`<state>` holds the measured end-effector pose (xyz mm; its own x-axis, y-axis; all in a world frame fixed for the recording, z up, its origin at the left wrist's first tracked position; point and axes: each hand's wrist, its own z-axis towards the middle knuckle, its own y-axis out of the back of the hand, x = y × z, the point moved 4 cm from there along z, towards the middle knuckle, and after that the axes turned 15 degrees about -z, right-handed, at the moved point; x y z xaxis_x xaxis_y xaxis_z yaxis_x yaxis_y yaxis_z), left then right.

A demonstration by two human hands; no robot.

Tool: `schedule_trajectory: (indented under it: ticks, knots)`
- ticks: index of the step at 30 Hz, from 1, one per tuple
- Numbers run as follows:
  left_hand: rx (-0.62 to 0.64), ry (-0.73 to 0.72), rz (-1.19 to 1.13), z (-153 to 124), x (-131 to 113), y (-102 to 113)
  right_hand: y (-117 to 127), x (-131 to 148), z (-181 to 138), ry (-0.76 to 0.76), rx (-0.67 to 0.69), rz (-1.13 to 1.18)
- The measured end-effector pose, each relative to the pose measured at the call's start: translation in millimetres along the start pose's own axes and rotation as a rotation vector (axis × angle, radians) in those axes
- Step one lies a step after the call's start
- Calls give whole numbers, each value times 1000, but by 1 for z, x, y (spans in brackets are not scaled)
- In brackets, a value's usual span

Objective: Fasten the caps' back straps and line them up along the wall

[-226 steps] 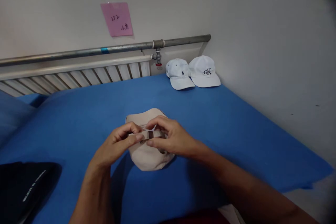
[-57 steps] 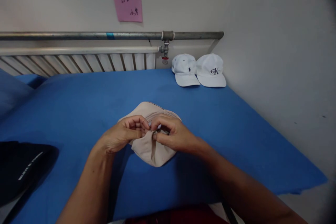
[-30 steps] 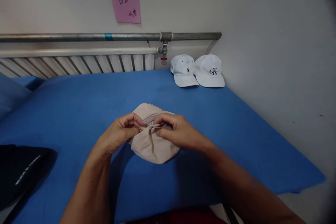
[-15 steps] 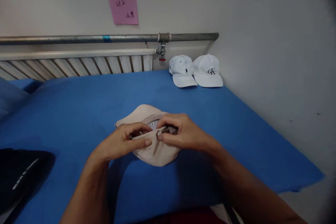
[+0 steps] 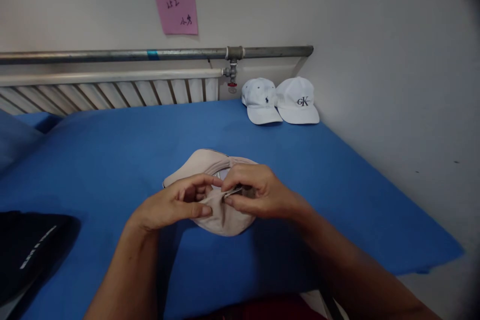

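While the right hand (image 5: 258,192) pinched the back edge of a beige cap (image 5: 223,221) between thumb and fingers, the left hand (image 5: 174,205) had its own grip on the same edge, thumb laid along the outside of the crown and fingers curled over behind the cloth. The two grips were so close that their fingertips nearly met, and the cloth puckered into a fold between them; I couldn't make out exactly what the right fingertips had caught, only a narrow dark slit beside them. The cap sat on the near middle of the blue-covered desk (image 5: 337,200), its brim turned away from the person and somewhat left. Well over to the left lay a dark item (image 5: 33,247) with white lettering, only partly in sight. Toward the far right corner, a white cap with a small dark emblem (image 5: 261,102) touched a white cap with dark letters (image 5: 300,101), both brims facing forward. Behind them ran a metal pipe (image 5: 187,54) above a radiator (image 5: 146,92), and higher up a pink sheet (image 5: 174,10) bore handwriting.
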<state>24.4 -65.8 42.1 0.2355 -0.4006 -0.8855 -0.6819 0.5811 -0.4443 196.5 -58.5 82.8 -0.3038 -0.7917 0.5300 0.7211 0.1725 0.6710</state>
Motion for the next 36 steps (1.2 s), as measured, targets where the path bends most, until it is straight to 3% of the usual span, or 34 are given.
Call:
schedule_trajectory:
  ticks: [4,9,18,25,36]
  knots:
    - [-121,-19,-6,-2,-2,9,3,3,-1,-10,13,-15]
    - [-319,-40,-62,-2,-2,18,-1,1,0,-124,135,5]
    - [-251,-118,-116,1,-6,9,-2,-5,1,-160,137,128]
    - [-297,-174,-143,3,-6,13,-1,-5,1,-159,119,65]
    - [-390,-290,-172,4,-10,9,-2,-6,2,-250,158,185]
